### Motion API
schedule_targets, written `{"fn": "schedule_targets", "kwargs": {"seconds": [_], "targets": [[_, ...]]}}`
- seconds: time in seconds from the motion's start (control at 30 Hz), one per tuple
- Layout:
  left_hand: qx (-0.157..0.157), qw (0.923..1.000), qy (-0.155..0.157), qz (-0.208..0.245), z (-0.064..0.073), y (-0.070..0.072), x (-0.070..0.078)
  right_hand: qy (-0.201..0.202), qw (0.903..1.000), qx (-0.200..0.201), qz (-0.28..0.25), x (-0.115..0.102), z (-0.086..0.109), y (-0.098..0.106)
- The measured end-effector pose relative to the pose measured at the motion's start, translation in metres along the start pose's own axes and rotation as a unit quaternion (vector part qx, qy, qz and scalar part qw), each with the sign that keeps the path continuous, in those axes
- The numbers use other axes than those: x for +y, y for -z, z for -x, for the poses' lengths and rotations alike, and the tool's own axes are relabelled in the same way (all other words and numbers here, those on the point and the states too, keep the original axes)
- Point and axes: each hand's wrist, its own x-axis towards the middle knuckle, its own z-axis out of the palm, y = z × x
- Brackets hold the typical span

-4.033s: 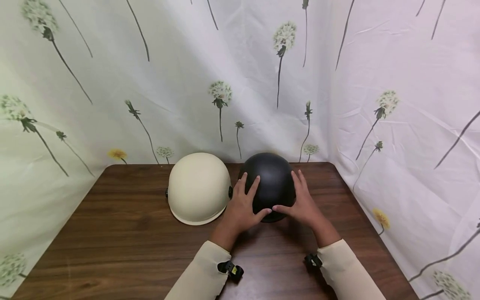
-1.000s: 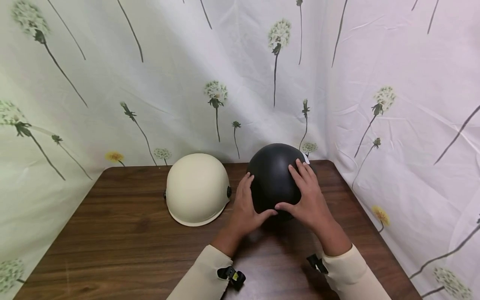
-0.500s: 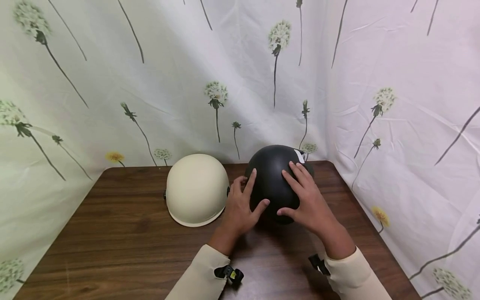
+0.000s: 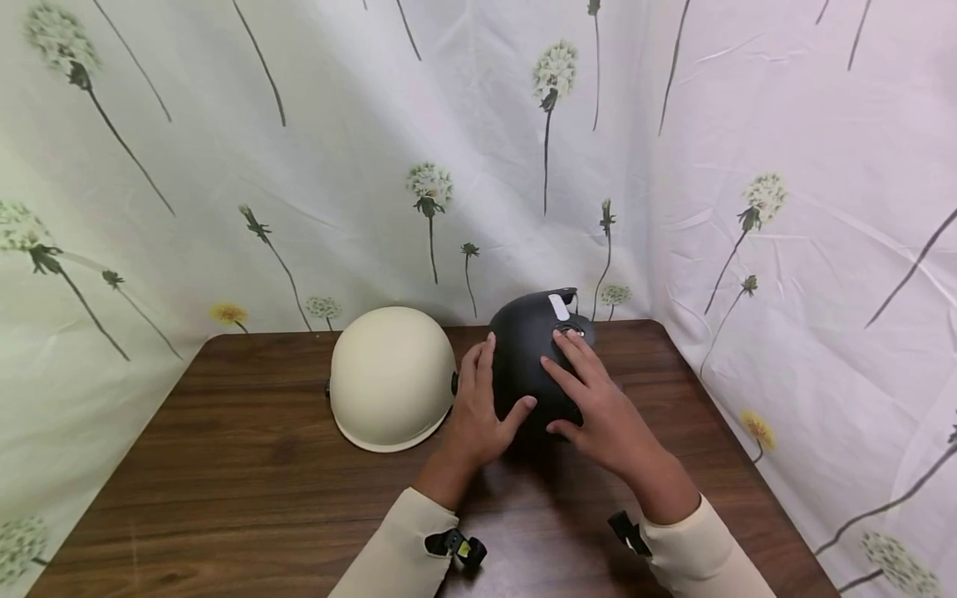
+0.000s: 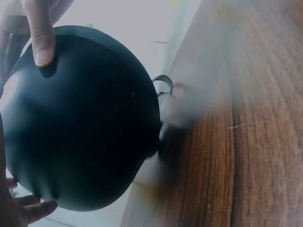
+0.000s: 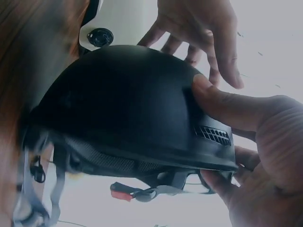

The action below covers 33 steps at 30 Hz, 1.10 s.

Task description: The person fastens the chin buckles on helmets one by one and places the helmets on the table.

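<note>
Both hands are on a black helmet (image 4: 523, 340) at the back of the table. My left hand (image 4: 478, 419) rests its fingers along the shell's left side, thumb lifted toward the front. On the other side, my right hand (image 4: 601, 419) grips the helmet; in the right wrist view its thumb (image 6: 227, 101) lies on the shell and its fingers go under the rim. That view also shows a grille vent (image 6: 215, 135), hanging straps (image 6: 54, 184) and a buckle with a red part (image 6: 121, 194). A white patch (image 4: 558, 307) is on the shell.
A cream helmet (image 4: 392, 378) with dark side knobs sits on the brown wooden table (image 4: 262, 490), just left of the black one. White curtains with dandelion prints (image 4: 336, 166) hang behind and at both sides. Black wrist straps (image 4: 456, 546) are worn over the sleeves.
The black helmet has turned, its white patch and far edge swinging left and into view. My right hand has moved slightly left with it. The cream helmet has stayed in place.
</note>
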Motion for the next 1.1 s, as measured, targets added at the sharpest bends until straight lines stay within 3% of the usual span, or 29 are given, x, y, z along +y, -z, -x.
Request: {"fn": "schedule_targets", "kwargs": {"seconds": [0.33, 0.57, 0.7, 0.87, 1.1], "targets": [[-0.027, 0.9994, 0.018, -0.008, 0.0013, -0.0012, 0.0002, -0.029, 0.9990, -0.013, -0.032, -0.0021, 0.0010, -0.0053], [-0.010, 0.9998, 0.014, -0.005, 0.0009, -0.0011, -0.0025, -0.027, 0.9961, -0.057, -0.061, -0.0023, 0.0016, -0.0074], [0.000, 0.9996, 0.026, -0.005, 0.0000, -0.0012, -0.0033, -0.039, 0.9934, -0.080, -0.072, -0.0041, 0.0014, -0.0057], [-0.001, 0.9990, 0.045, -0.004, 0.0002, -0.0011, -0.0035, -0.059, 0.9848, -0.139, -0.086, -0.0051, 0.0010, -0.0046], [0.008, 0.9983, 0.058, -0.006, 0.0000, -0.0007, -0.0060, -0.029, 0.9773, -0.179, -0.110, -0.0060, -0.0005, -0.0074]]}}
